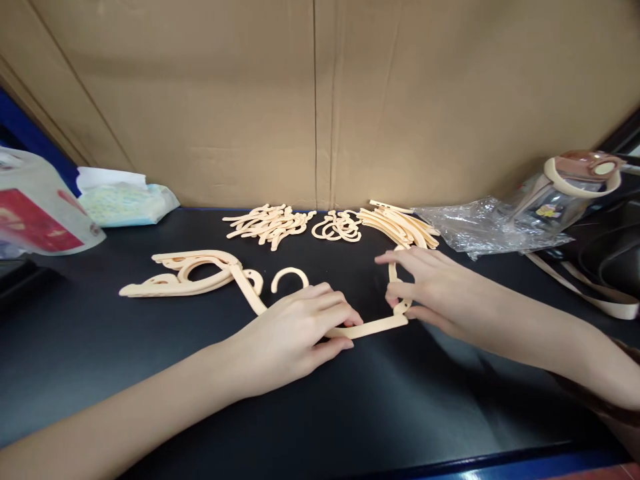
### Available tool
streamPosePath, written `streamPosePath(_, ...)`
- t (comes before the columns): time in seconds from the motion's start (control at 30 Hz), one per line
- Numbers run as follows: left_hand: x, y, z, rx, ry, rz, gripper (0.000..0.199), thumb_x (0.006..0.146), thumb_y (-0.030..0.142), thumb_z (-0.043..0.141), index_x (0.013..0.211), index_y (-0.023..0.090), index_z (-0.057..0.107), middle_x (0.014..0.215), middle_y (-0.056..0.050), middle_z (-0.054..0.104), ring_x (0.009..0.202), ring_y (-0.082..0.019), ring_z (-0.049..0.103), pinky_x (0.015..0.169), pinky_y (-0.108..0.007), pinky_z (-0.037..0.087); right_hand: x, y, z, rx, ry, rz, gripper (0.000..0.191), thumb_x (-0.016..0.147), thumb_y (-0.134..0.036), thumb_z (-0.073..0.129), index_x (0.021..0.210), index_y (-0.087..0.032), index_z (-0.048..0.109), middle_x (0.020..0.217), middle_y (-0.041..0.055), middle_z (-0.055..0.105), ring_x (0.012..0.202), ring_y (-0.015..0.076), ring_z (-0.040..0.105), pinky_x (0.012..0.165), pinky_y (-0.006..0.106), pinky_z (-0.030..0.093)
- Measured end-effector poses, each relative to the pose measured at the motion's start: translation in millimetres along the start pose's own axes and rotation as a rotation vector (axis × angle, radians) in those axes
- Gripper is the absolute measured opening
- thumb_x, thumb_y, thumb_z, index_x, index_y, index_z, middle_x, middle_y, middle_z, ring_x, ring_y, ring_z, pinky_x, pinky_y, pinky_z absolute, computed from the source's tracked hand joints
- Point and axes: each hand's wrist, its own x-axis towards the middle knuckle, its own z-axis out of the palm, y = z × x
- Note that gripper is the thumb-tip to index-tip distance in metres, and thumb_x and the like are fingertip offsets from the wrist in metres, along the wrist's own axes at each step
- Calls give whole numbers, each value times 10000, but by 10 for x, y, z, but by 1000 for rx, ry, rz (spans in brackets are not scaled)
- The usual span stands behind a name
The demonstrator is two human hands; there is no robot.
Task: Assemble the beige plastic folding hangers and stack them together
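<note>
Black table (350,413), two hands (311,325) (435,287), one held hanger (377,327)

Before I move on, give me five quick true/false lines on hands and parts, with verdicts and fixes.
1. The left hand has its thumb and fingers on a cream strip. True.

2. The right hand touches nothing. False: its fingers are on another cream piece, by the strip's right end.

3. The pile of long pieces lies right of the small hooks. True.

4. Crinkled clear plastic lies beside the bottle. True.

5. The tissue pack is at the right, behind the bottle. False: it is at the left, near the cardboard.
</note>
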Motion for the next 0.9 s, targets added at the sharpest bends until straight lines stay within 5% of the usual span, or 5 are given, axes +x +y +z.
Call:
streamPosePath(0.17,-9,1,-19,21,9,24,284,881,96,484,1095,231,612,1034,-30,623,992,-182,521,932,-323,375,5,187,69,18,24,86,237,743,20,458,707,-184,572,1361,99,445,1237,295,450,894,415,424)
streamPosePath(0.37,-21,-56,11,-169,6,-48,422,868,41,423,1212,256,539,1120,-28,568,1043,-157,517,894,-277,433,119,-52,-26,169,-113,148,301,839,1,348,880,-194,574,871,31,619,774,160,569,687,283,415)
streamPosePath(0.5,-14,-100,5,-267,56,-118,353,900,114,475,1214,273,506,1184,-36,531,1092,-163,513,905,-296,459,100,-176,-50,298,-131,102,237,877,-188,499,1111,-220,520,993,37,614,892,188,565,762,313,437)
streamPosePath(0.73,-13,-139,-124,-157,70,-111,502,792,337,701,1246,283,492,1275,-51,509,1184,-226,460,1014,-396,407,109,-62,123,113,5,12,519,787,71,367,1196,-217,506,1103,71,586,1017,196,545,872,351,448)
streamPosePath(0.9,-18,-182,-157,-112,9,-88,572,778,344,714,1292,299,468,1377,-49,445,1276,-233,394,1077,-413,351,155,-100,127,-109,132,178,300,895,-102,434,1163,-157,559,1148,117,586,988,240,600,809,375,495)
